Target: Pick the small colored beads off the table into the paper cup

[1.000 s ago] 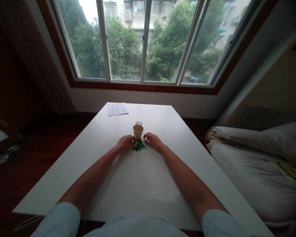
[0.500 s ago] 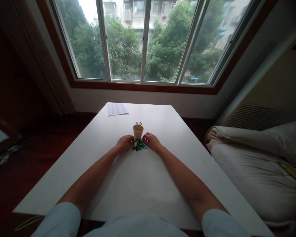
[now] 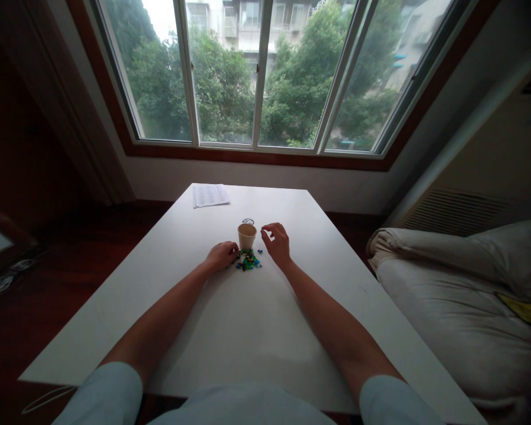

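A light-brown paper cup [image 3: 246, 237] stands upright on the white table. Small green, blue and darker bead-like pieces [image 3: 249, 261] lie in a loose pile at its near side. My left hand [image 3: 222, 255] rests low at the pile's left edge, fingers curled together among the pieces; what they grip, if anything, is hidden. Just right of the cup, my right hand [image 3: 278, 241] is raised near rim height. Its thumb and forefinger bend toward each other in a pinch, apart from the cup; anything between the tips is too small to name.
Behind the cup lies a thin dark loop [image 3: 248, 221]. Printed papers [image 3: 211, 195] sit at the far left corner of the white table [image 3: 248, 330]. A padded, pale folded mattress or cushion [image 3: 451, 301] stands along the right side, and a window spans the far wall.
My right hand has lifted from the pile's right edge and moved up beside the cup's rim, uncovering a few blue pieces. My left hand has shifted slightly left and stays at the pile.
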A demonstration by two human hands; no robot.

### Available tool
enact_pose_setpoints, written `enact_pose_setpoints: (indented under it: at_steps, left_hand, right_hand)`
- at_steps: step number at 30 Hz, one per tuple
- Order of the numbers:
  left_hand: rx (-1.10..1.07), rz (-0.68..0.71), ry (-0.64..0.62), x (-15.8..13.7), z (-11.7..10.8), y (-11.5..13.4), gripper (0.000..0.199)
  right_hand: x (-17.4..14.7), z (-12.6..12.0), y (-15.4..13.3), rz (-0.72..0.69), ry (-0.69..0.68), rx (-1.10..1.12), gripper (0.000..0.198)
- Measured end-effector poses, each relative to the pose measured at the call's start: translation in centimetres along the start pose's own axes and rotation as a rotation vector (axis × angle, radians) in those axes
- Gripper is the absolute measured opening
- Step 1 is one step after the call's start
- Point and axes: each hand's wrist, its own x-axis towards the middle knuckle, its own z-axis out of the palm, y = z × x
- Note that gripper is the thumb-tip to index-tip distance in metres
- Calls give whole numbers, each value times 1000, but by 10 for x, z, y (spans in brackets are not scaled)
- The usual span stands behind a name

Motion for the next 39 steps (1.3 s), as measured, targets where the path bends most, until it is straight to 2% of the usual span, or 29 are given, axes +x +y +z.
enact_pose_setpoints:
  at_steps: [8, 14, 18, 26, 34, 36, 39]
  left_hand:
    - [-27, 3, 2, -1, 0, 1, 20]
    - [-36, 3, 9, -2, -1, 3, 19]
    - [-39, -2, 7, -2, -2, 3, 19]
    - [-53, 20, 6, -1, -2, -2, 20]
    - [-43, 18, 9, -1, -5, -10, 16]
    - [-60, 40, -4, -2, -8, -11, 15]
    - [-85, 87, -25, -4, -10, -12, 17]
  right_hand:
    - [11, 10, -20, -77, 39, -29, 12]
    - [13, 15, -22, 15, -48, -56, 14]
    - [13, 18, -17, 24, -112, -87, 17]
    - [1, 5, 13, 26, -40, -112, 18]
    - [-16, 2, 64, 322, 18, -74, 21]
    - [-17, 5, 67, 352, 11, -77, 21]
    - [-19, 10, 65, 327, -17, -79, 20]
